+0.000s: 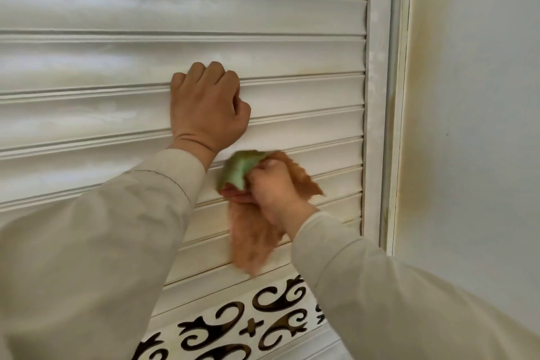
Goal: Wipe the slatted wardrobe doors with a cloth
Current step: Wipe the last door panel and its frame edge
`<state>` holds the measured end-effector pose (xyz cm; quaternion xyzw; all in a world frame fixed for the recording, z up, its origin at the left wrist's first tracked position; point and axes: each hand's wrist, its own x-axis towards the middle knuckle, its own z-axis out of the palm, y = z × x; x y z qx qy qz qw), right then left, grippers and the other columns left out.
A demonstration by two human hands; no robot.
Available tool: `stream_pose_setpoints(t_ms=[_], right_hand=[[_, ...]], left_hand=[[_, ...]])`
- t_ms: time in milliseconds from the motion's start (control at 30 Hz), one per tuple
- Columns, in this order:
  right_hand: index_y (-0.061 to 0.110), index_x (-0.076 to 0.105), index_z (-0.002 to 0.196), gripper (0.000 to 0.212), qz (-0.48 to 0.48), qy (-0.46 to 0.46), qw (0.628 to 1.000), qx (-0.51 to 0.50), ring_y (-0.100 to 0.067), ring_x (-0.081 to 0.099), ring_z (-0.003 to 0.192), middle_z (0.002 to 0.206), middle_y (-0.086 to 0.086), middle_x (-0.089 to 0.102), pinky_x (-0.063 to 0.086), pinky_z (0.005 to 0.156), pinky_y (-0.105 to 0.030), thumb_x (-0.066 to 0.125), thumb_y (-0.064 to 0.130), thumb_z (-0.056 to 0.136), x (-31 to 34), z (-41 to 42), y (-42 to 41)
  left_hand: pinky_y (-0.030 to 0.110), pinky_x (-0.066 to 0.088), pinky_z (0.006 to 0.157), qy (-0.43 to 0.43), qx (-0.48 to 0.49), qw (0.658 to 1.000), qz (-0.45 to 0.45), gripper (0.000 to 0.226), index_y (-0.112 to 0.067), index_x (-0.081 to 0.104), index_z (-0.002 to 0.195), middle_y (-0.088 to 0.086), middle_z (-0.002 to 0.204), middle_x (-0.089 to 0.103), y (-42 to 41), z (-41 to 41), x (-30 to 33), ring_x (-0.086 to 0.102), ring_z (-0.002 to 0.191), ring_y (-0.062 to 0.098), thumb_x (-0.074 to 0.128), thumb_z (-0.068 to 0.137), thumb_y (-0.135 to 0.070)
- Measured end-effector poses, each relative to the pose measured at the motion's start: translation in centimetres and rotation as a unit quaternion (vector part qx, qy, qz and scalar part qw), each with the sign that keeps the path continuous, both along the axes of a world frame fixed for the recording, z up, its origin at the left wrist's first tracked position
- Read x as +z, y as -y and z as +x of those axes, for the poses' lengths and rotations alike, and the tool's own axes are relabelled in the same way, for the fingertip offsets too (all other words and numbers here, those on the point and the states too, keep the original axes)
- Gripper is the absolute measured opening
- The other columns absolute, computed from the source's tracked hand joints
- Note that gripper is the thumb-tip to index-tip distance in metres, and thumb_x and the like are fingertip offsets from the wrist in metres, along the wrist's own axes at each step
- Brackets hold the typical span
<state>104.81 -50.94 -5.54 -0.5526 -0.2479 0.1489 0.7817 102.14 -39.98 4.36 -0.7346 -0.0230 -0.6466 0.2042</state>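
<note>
Head view: door [292,23] is off-white, glossy, made of horizontal slats with a ridged bead along each lower edge; light streaks reflect off the upper slats. A flat vertical stile [377,96] frames the slats on the right, dull and a bit chalky. Below the slats runs a pale panel [233,327] with dark scrolling cut-out ornament. Right of the door is a plain wall [473,126], matte, with yellowish staining along the edge next to the frame. Left hand [209,105]: fingers curled into a fist, knuckles up, holding nothing visible; fist rests against the slats mid-door, with the fingertips hidden on the slat side, so can't tell whether they hook a slat edge. Right hand [271,187]: lower and to the right of the left, fingers curled round the cloth [251,231], gripping it bunched. Cloth is soft, fuzzy, orange-tan with a green part folded over at the top left of the hand; a loose tail hangs down below the hand over the lower slats, blurred. Cloth sits against the slats, just left of the stile, above the ornament panel. Both sleeves [87,242] are light beige fabric with cuffs at the wrists.
</note>
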Motion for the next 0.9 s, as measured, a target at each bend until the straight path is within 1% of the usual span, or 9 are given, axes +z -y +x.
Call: stream_pose_setpoints(t_ms=[100, 200, 267, 400, 467, 600, 733, 833, 900], right_hand=[[0.002, 0.066, 0.087, 0.031, -0.028, 0.021, 0.999, 0.016, -0.017, 0.067, 0.048, 0.060, -0.008, 0.069, 0.056, 0.049, -0.024, 0.038, -0.002, 0.098, -0.1, -1.2, -1.0], [0.007, 0.065, 0.083, 0.030, -0.037, 0.023, 0.999, -0.004, -0.017, 0.067, 0.048, 0.059, -0.007, 0.069, 0.055, 0.049, -0.026, 0.041, 0.000, 0.098, -0.1, -1.0, -0.4], [0.006, 0.066, 0.085, 0.028, -0.036, 0.020, 0.999, -0.027, -0.019, 0.067, 0.049, 0.061, -0.010, 0.070, 0.055, 0.048, -0.026, 0.042, 0.000, 0.097, -0.2, -1.1, -0.1], [0.000, 0.069, 0.090, 0.028, -0.020, 0.008, 0.998, -0.066, -0.023, 0.068, 0.051, 0.071, -0.018, 0.071, 0.053, 0.047, -0.027, 0.042, -0.002, 0.095, -0.2, -2.2, -0.5], [0.002, 0.070, 0.090, 0.028, -0.012, -0.002, 0.997, -0.080, -0.025, 0.068, 0.053, 0.074, -0.019, 0.071, 0.053, 0.047, -0.027, 0.042, -0.001, 0.094, -0.1, -2.9, -0.9], [0.001, 0.068, 0.089, 0.029, 0.018, -0.037, 0.994, -0.103, -0.020, 0.067, 0.049, 0.070, -0.016, 0.068, 0.050, 0.040, -0.021, 0.039, -0.001, 0.095, 0.1, -4.4, -1.8], [0.005, 0.064, 0.084, 0.030, 0.040, -0.055, 0.991, -0.117, -0.018, 0.066, 0.045, 0.059, -0.008, 0.066, 0.049, 0.039, -0.021, 0.037, -0.002, 0.095, 0.2, -5.9, -2.9], [0.006, 0.064, 0.087, 0.029, 0.038, -0.063, 0.991, -0.116, -0.019, 0.067, 0.047, 0.063, -0.010, 0.068, 0.052, 0.042, -0.023, 0.037, -0.001, 0.096, 0.1, -6.6, -4.0], [0.006, 0.064, 0.088, 0.029, 0.028, -0.061, 0.992, -0.105, -0.018, 0.067, 0.047, 0.065, -0.010, 0.068, 0.052, 0.044, -0.023, 0.037, 0.000, 0.097, 0.1, -7.7, -5.2]], left_hand=[[0.034, 0.024, 0.072, -0.049, -0.045, 0.998, -0.007, 0.010, -0.016, 0.054, 0.071, 0.000, 0.077, 0.050, 0.1, -0.8, -0.1, 0.046, 0.076, 0.027, 0.054, 0.075, -0.026], [0.034, 0.030, 0.073, -0.093, -0.068, 0.993, 0.006, 0.010, -0.014, 0.058, 0.074, 0.002, 0.080, 0.052, -0.5, -2.5, -0.7, 0.048, 0.079, 0.028, 0.056, 0.075, -0.024], [0.033, 0.032, 0.073, -0.104, -0.075, 0.992, -0.016, 0.008, -0.012, 0.059, 0.077, 0.004, 0.083, 0.053, -1.4, -4.0, -1.4, 0.049, 0.081, 0.028, 0.058, 0.076, -0.021], [0.032, 0.030, 0.072, -0.111, -0.029, 0.991, -0.074, 0.010, -0.012, 0.057, 0.077, 0.006, 0.085, 0.056, -4.9, -9.2, -3.0, 0.051, 0.085, 0.031, 0.057, 0.077, -0.022], [0.034, 0.030, 0.071, -0.107, 0.004, 0.989, -0.100, 0.013, -0.011, 0.056, 0.077, 0.008, 0.085, 0.055, -7.2, -12.5, -3.2, 0.051, 0.086, 0.033, 0.054, 0.079, -0.023], [0.042, 0.038, 0.071, -0.081, 0.075, 0.981, -0.158, 0.019, -0.009, 0.056, 0.078, 0.012, 0.087, 0.056, -11.8, -18.6, -2.9, 0.051, 0.088, 0.037, 0.050, 0.082, -0.027], [0.049, 0.041, 0.074, -0.003, 0.129, 0.966, -0.226, 0.020, -0.005, 0.057, 0.085, 0.021, 0.093, 0.055, -15.4, -23.5, -2.7, 0.051, 0.091, 0.041, 0.056, 0.086, -0.025], [0.053, 0.041, 0.083, 0.068, 0.157, 0.932, -0.320, 0.040, -0.002, 0.055, 0.102, 0.024, 0.110, 0.052, -17.1, -25.8, -2.9, 0.048, 0.105, 0.043, 0.064, 0.085, -0.037], [0.056, 0.042, 0.090, 0.122, 0.140, 0.890, -0.417, 0.061, -0.001, 0.050, 0.113, 0.023, 0.123, 0.047, -18.0, -27.5, -2.9, 0.045, 0.116, 0.042, 0.067, 0.082, -0.051]])
